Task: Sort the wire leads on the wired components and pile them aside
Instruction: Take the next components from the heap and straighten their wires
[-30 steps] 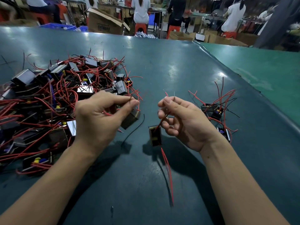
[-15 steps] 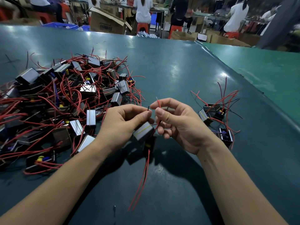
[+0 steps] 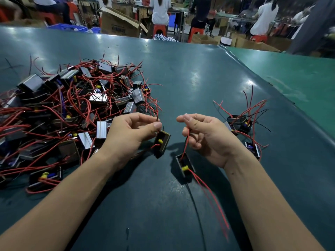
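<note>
Two bare hands work near the middle of the dark teal, glossy surface [image 3: 181, 73]. The left hand [image 3: 130, 134] pinches a thin dark lead between thumb and forefinger, and a small black box-shaped component with a yellow bobbin [image 3: 161, 143] hangs from it, tilted, just above the surface. The right hand [image 3: 204, 136] has its fingers [image 3: 183, 118] curled, pinching a red wire lead [image 3: 185, 142] that runs down to a second black component with a yellow bobbin [image 3: 184, 165]; more red leads trail from it toward the near edge, blurred at their ends. Whether this second part rests on the surface or dangles just clear of it I cannot tell.

The big tangled heap of black and silver components with red wires [image 3: 72, 113] fills the left side of the surface, touching the left wrist. A small pile of finished components with red and black leads [image 3: 243, 124] lies toward the right edge, just beyond the right hand.

Judging by this, the step in hand is straightening the leads of two parts at once, with most of the job undone. The next move likely calls for drawing each lead out straight, then setting both parts on the right pile without snagging its upright wires.

Dark print shows on the brown cardboard box [image 3: 121, 24] past the far edge, but it is too blurred to read; no other writing is legible.
</note>
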Demonstrator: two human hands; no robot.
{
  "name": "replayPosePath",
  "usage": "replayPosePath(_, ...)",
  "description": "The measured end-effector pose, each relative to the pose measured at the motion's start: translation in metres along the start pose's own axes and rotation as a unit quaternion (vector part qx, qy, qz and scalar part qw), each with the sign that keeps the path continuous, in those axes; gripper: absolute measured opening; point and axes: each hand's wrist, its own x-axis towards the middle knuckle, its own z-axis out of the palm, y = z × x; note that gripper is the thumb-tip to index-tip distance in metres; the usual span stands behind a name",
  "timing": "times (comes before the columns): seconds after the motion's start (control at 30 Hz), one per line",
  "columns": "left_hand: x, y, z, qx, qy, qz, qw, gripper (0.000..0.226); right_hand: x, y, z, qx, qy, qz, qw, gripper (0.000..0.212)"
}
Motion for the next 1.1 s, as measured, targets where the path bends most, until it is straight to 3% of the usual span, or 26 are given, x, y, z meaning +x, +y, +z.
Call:
replayPosePath(0.2,0.000,-0.004,-0.003,0.169,-0.026,0.040,0.984,0.011,0.003,0.005,0.007,-0.012,0.016,0.003,1.000,0.014)
replayPosePath(0.33,0.004,0.008,-0.027,0.387,-0.026,0.160,0.908,0.008,0.001,0.002,0.002,-0.072,0.054,-0.006,0.996,0.010)
replayPosePath(0.43,0.001,0.014,-0.039,0.439,-0.103,0.131,0.883,0.013,0.002,-0.002,-0.005,-0.059,0.088,-0.021,0.994,0.009)
replayPosePath(0.6,-0.003,0.019,-0.033,0.294,-0.246,0.048,0.922,0.016,0.004,-0.002,-0.006,-0.050,0.115,-0.003,0.992,0.011)
replayPosePath(0.7,-0.007,0.026,-0.038,0.182,-0.352,-0.032,0.918,0.058,0.004,-0.002,-0.007,-0.044,0.110,0.000,0.993,0.011)
replayPosePath(0.8,-0.004,0.031,-0.044,0.095,-0.336,-0.106,0.931,0.084,0.004,-0.002,-0.006,-0.032,0.105,0.003,0.994,0.009)
replayPosePath(0.87,-0.002,0.029,-0.039,0.099,-0.275,-0.097,0.951,0.069,0.004,-0.001,-0.005,-0.028,0.106,0.002,0.994,0.009)
replayPosePath(0.93,-0.003,0.021,-0.028,0.156,-0.212,-0.033,0.964,0.046,0.004,0.000,-0.004,-0.027,0.101,-0.003,0.995,0.008)
replayPosePath(1.1,-0.009,0.001,-0.010,0.310,-0.191,0.104,0.925,0.016,0.003,0.003,-0.002,-0.036,0.098,-0.040,0.994,0.016)
